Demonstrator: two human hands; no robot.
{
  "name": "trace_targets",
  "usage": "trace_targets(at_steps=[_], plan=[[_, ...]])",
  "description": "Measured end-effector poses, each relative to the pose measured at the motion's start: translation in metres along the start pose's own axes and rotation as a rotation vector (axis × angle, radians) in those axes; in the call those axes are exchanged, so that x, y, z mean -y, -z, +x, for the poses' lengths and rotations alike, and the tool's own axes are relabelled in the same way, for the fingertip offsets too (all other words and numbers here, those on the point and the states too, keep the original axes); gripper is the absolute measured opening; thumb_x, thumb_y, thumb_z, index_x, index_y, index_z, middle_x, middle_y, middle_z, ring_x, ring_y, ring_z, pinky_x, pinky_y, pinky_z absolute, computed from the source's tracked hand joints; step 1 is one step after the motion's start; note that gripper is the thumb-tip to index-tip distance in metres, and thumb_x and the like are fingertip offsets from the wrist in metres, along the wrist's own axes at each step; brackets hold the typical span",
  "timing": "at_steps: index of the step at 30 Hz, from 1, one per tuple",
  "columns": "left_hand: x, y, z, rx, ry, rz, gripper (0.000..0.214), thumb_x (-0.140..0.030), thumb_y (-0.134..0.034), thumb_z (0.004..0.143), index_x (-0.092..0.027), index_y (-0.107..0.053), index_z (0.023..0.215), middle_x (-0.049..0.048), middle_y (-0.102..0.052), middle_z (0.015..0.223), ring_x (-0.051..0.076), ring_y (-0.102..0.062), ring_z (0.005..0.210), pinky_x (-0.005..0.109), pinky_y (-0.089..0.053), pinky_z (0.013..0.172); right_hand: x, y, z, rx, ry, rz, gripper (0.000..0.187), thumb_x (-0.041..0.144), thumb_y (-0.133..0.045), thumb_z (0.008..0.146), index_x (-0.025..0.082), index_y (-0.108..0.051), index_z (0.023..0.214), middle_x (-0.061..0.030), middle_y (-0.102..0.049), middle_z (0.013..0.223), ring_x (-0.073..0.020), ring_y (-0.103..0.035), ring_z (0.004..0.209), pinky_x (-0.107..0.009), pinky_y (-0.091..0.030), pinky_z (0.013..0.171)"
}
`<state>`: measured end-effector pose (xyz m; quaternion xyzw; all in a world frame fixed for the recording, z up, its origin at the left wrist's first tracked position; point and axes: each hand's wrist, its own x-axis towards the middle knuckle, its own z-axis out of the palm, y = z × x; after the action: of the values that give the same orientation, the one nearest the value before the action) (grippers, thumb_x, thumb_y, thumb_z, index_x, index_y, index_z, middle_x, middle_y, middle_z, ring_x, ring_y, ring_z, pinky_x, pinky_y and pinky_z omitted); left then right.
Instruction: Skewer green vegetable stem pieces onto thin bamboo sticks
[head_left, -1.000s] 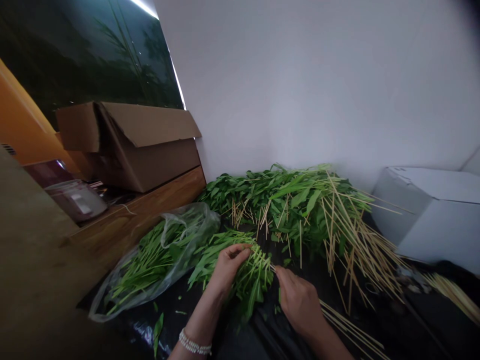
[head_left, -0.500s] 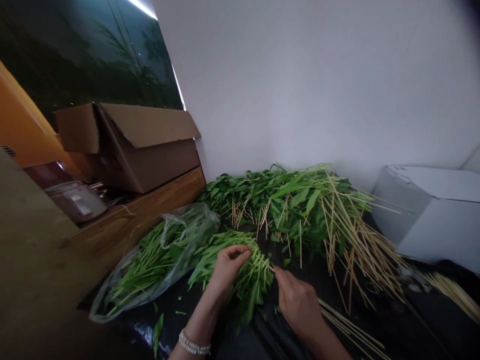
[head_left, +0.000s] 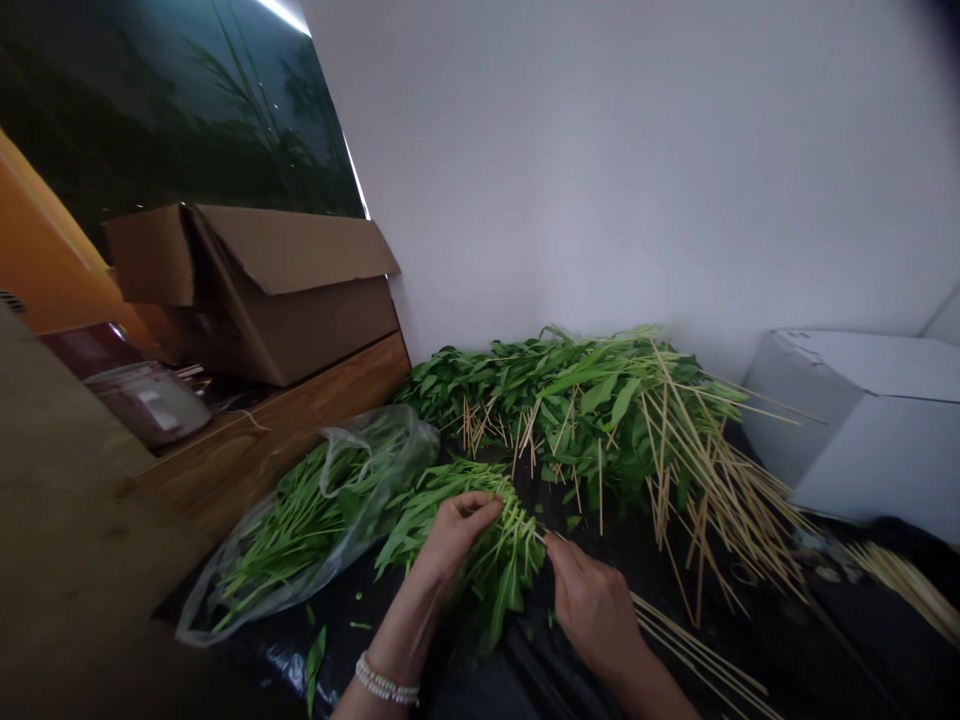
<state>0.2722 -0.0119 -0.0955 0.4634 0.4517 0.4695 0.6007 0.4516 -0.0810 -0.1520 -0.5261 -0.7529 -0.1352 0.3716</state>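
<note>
In the head view, a loose pile of leafy green stems [head_left: 420, 512] lies on black plastic sheeting [head_left: 289, 655]. Over that pile my left hand [head_left: 459, 530] has its thumb and forefinger pinched together on the greens; the exact stem is too small to make out. A thin bamboo skewer [head_left: 539, 538] sticks out of the fingers of my right hand [head_left: 592, 598], which are closed round it. Its tip points left to the cut stem ends, close to or touching them. The rest of the skewer is hidden by the hand.
Behind lies a heap of skewered greens [head_left: 525, 385], its bare sticks [head_left: 720, 490] fanning out right. A clear plastic bag [head_left: 202, 610] of greens is at left. Loose skewers [head_left: 697, 650] lie beside my right forearm. A cardboard box [head_left: 322, 325] and a white box [head_left: 885, 440] flank the wall.
Both hands stay almost in place, with the left still pinched and the right still round the skewer. The whole view has shifted very slightly.
</note>
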Motion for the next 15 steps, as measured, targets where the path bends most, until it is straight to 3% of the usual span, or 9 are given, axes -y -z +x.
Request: trace_targets(at_steps=[15], plan=[[0.006,-0.008,-0.004,0.003,-0.065,0.090,0.031,-0.043,-0.081,0.061,-0.014,-0.073,0.071,0.0022,-0.068,0.067,0.013,-0.056,0.061,0.023,-0.042,0.062,-0.001,-0.001,-0.001,-0.015,-0.012,-0.016,0.036,0.005,-0.032,0.086,0.015,-0.058,0.109,-0.0040,-0.070,0.088,-0.0149,-0.067,0.068,-0.025,-0.047,0.060]])
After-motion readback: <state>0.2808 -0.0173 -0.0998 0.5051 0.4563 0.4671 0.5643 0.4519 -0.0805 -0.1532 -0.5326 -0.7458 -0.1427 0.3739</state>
